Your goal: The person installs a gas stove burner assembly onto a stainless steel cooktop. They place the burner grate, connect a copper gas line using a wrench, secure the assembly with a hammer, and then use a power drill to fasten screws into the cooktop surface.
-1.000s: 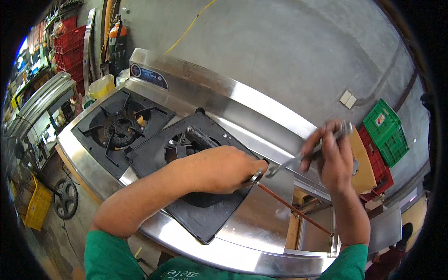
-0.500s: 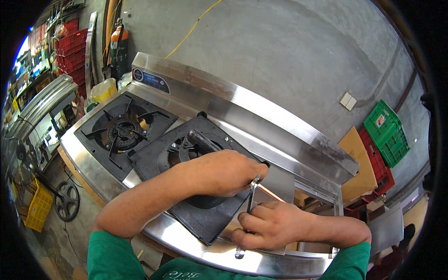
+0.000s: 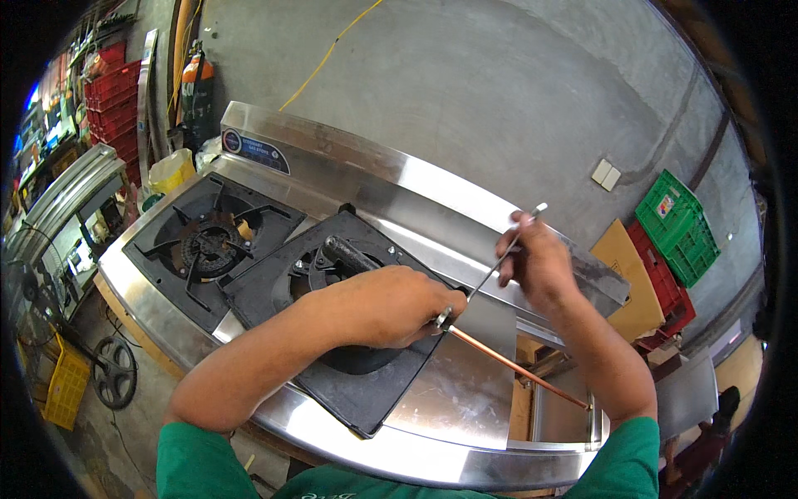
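My left hand is closed around the end of a burner tube, next to a metal fitting. A thin copper pipe runs from that fitting toward the right. Between the fingers of my right hand is a slim metal wrench, its lower end at the fitting and its other end pointing up. Under my left forearm lies a black square burner plate, set askew on the stainless steel stove. A black burner tube sticks up over the plate; my left hand hides its lower part.
A second burner with a black grate sits at the stove's left. The steel backsplash rises behind. An open frame shows at the right. Beyond it stand cardboard and green and red crates. A gas cylinder stands far left.
My right hand has moved up and away from the front, swinging the wrench from pointing toward me to pointing up and right. My left hand stays at the fitting. More of the copper pipe shows.
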`<state>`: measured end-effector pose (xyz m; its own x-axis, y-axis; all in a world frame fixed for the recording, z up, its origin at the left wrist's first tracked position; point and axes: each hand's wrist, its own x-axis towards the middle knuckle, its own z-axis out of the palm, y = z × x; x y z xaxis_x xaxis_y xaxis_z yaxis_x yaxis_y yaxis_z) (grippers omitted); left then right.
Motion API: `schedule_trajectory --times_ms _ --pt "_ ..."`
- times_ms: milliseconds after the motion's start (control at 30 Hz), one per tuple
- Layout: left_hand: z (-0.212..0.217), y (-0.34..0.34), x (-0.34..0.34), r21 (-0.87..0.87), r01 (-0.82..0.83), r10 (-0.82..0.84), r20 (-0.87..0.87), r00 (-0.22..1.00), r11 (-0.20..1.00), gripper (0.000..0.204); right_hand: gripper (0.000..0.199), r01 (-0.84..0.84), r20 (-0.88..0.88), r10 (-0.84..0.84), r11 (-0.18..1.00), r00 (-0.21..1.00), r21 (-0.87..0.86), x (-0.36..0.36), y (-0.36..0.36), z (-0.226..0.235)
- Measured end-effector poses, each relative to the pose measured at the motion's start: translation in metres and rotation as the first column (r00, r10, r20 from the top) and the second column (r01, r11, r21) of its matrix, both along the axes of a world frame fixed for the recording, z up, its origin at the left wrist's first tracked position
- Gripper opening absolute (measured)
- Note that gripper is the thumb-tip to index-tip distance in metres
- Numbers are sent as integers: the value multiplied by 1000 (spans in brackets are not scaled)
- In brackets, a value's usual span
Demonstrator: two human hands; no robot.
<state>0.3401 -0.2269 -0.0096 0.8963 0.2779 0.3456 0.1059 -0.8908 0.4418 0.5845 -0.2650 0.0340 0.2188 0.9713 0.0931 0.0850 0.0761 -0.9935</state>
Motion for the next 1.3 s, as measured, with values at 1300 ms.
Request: schedule_trajectory --times_ms 1300 --pt "0 3 0 -29 15 -14 21 1000 999 18 27 -881 967 197 471 160 50 -55 -69 -8"
